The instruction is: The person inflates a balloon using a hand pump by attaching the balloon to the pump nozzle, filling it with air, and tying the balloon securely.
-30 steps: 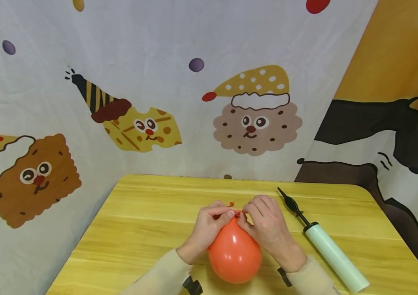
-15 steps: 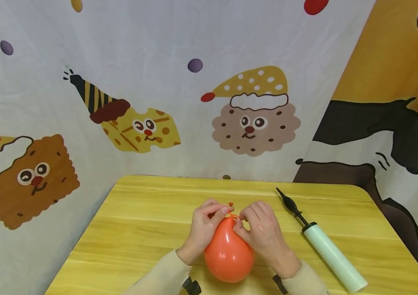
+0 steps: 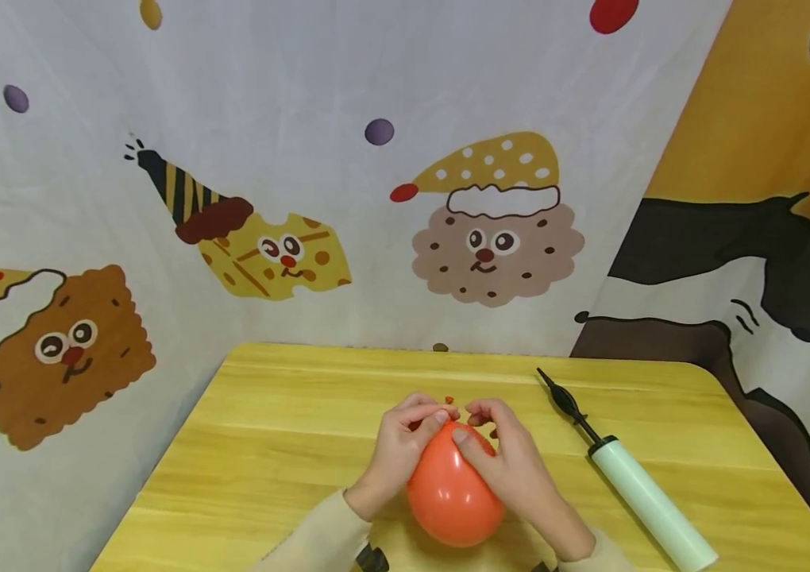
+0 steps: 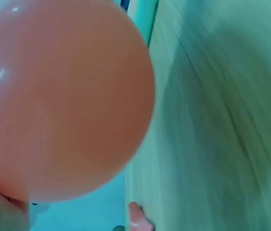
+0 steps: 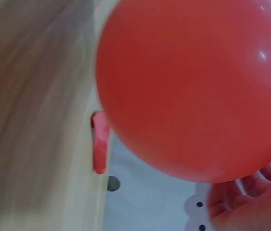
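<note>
An inflated orange-red balloon (image 3: 457, 488) hangs neck up between both hands above the wooden table (image 3: 269, 445). Thumb and fingers of my left hand (image 3: 405, 441) pinch the neck at its top. My right hand (image 3: 512, 457) lies along the other side, its thumb against the balloon near the neck and its fingers loosely bent. In the right wrist view, fingers of the right hand (image 5: 253, 204) show below the balloon (image 5: 188, 91). The neck itself is mostly hidden by the left fingers. The left wrist view is largely filled by the balloon (image 4: 63, 96).
A pale green hand pump (image 3: 651, 504) with a black nozzle lies on the right of the table. Beyond the hands is a small red piece (image 3: 449, 400), which looks like a flat balloon (image 5: 100, 142) in the right wrist view. A printed cloth (image 3: 376, 318) hangs behind the table.
The right fingers, which pinched and stretched the neck, have let go and spread, and the right thumb has moved onto the balloon. The left hand keeps its pinch.
</note>
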`<state>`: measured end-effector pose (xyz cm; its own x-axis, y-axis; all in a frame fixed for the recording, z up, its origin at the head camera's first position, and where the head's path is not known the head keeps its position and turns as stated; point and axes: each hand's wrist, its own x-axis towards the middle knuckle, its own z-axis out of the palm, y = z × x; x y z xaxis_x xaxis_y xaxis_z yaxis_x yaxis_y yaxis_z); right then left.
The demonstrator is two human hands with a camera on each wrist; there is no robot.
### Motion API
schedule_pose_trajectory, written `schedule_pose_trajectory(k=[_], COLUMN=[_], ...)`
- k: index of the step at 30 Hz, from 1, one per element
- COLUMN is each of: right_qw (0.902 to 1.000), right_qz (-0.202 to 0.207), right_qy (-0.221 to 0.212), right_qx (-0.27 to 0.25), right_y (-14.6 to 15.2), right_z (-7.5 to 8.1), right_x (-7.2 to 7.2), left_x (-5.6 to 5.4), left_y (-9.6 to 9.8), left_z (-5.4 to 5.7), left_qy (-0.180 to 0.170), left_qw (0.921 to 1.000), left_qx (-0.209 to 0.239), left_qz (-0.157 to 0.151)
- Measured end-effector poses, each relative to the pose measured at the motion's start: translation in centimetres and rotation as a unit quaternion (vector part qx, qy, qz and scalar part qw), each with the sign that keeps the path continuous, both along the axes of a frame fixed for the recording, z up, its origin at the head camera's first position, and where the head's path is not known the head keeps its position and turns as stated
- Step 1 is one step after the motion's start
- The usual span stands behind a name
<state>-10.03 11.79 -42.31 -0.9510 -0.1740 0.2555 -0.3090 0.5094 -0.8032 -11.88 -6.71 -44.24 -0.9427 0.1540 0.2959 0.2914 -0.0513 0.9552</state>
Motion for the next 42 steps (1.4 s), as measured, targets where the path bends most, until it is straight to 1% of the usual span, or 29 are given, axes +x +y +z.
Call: schedule_pose_trajectory(k=[2,4,7,9,11,13,14,16,19,21,23,25,29,33,37,40,42], right_qw=[0.9990,0.9968,0.9924,0.9900,0.9890,0.9891,0.9891,0.9891,0.9887,0.9880,0.9869,0.9855,0.9845,0.9821,0.9804,0.9796,0.9795], right_qz=[0.011,0.030,0.061,0.073,0.077,0.077,0.076,0.072,0.064,0.058,0.051,0.042,0.025,0.016,0.009,0.007,0.010], right_qy=[-0.044,-0.074,-0.107,-0.121,-0.126,-0.126,-0.126,-0.128,-0.135,-0.140,-0.144,-0.148,-0.146,-0.146,-0.142,-0.142,-0.144], right_qx=[-0.004,-0.003,0.001,-0.004,-0.006,-0.005,-0.005,-0.006,-0.017,-0.032,-0.052,-0.071,-0.095,-0.118,-0.136,-0.142,-0.141], right_y=[0.3,0.6,1.1,1.3,1.5,1.6,1.6,1.6,1.7,1.7,1.7,1.7,1.5,1.2,0.7,0.5,0.4], right_z=[-0.2,-0.3,-0.6,-0.7,-0.9,-1.2,-1.3,-1.5,-1.7,-1.8,-1.9,-2.0,-2.2,-2.3,-2.4,-2.4,-2.5], right_x=[0.3,0.5,0.7,0.7,0.7,0.7,0.6,0.5,0.2,-0.2,-0.5,-0.7,-1.1,-1.2,-1.2,-1.3,-1.3], left_x=[-0.2,-0.3,-0.4,-0.4,-0.4,-0.4,-0.3,-0.3,-0.3,-0.1,0.1,0.3,0.6,0.7,0.9,0.9,1.0], left_y=[0.0,-0.1,-0.2,-0.2,-0.1,-0.1,-0.1,-0.3,-1.0,-1.6,-2.2,-2.6,-2.9,-2.9,-2.6,-2.4,-2.3], left_z=[-0.3,-0.5,-0.7,-0.7,-0.7,-0.7,-0.7,-0.9,-1.2,-1.4,-1.5,-1.7,-1.8,-2.2,-2.5,-2.5,-2.5], left_qy=[-0.020,-0.037,-0.074,-0.104,-0.132,-0.148,-0.152,-0.144,-0.111,-0.090,-0.076,-0.069,-0.068,-0.086,-0.098,-0.108,-0.113], left_qw=[0.9992,0.9973,0.9917,0.9866,0.9821,0.9801,0.9804,0.9843,0.9920,0.9950,0.9959,0.9954,0.9925,0.9908,0.9897,0.9885,0.9887], left_qx=[0.034,0.064,0.105,0.126,0.134,0.130,0.124,0.097,0.046,0.011,-0.011,-0.030,-0.058,-0.059,-0.043,-0.031,-0.026], left_qz=[-0.002,0.001,0.000,-0.004,-0.010,-0.021,-0.026,-0.034,-0.038,-0.041,-0.048,-0.060,-0.083,-0.086,-0.095,-0.100,-0.096])
